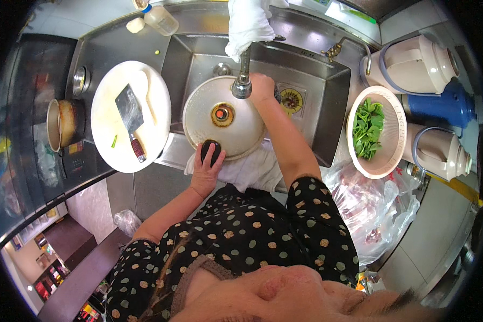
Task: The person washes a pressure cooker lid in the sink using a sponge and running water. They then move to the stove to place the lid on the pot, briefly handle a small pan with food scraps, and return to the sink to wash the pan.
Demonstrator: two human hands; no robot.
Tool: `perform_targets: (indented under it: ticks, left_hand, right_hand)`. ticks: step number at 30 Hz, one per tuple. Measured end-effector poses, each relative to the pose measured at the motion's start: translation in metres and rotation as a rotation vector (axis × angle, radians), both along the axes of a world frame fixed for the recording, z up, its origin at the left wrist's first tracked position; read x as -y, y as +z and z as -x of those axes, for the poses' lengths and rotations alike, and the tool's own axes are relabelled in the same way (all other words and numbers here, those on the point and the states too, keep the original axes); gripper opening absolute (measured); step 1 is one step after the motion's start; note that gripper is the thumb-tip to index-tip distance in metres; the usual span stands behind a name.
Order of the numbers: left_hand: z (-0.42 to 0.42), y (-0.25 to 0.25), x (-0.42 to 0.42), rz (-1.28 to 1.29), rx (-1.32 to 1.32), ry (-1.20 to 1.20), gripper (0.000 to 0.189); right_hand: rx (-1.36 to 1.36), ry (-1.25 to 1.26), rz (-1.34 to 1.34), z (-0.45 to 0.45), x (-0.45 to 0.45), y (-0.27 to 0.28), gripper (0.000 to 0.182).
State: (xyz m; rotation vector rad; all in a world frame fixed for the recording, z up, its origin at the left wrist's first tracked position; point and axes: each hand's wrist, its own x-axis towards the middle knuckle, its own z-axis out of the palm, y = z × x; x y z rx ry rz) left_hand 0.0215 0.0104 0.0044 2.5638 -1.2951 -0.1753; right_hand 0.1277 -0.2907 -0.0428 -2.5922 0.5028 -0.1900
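A round pale metal pan or lid (pixel 201 106) lies tilted over the sink's front part. At its middle is a brown-stained ring with a dark and orange centre. My left hand (pixel 206 171) grips a black oval handle (pixel 211 153) at its near edge, fingers laid over the top. Against its right rim rests my right hand (pixel 261 86), curled, its fingers hidden. A dark grey scourer-like tuft (pixel 278 96) shows beside that hand; I cannot tell whether it is held. The faucet spout (pixel 241 87) hangs just over the piece. A white cloth (pixel 251 169) lies beneath its near side.
The steel sink (pixel 334 108) has a yellow drain strainer (pixel 291 100). Left stands a white cutting board (pixel 108 108) with a cleaver (pixel 129 108) and a white spoon (pixel 142 82). Right are a basket (pixel 392 153) of leafy greens (pixel 368 129), thermos flasks (pixel 416 66) and plastic bags (pixel 374 209).
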Motion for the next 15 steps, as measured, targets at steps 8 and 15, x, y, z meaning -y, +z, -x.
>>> perform_targets:
  ticks: [8,15]
  left_hand:
    - [0.006,-0.005,-0.007,-0.006,-0.012,0.035,0.059]
    - [0.002,0.002,0.002,0.012,0.001,0.039,0.059]
  right_hand:
    - [0.149,0.081,0.028,0.082,-0.039,0.013,0.034]
    - [0.046,-0.012,0.021,-0.004,0.001,-0.007,0.035]
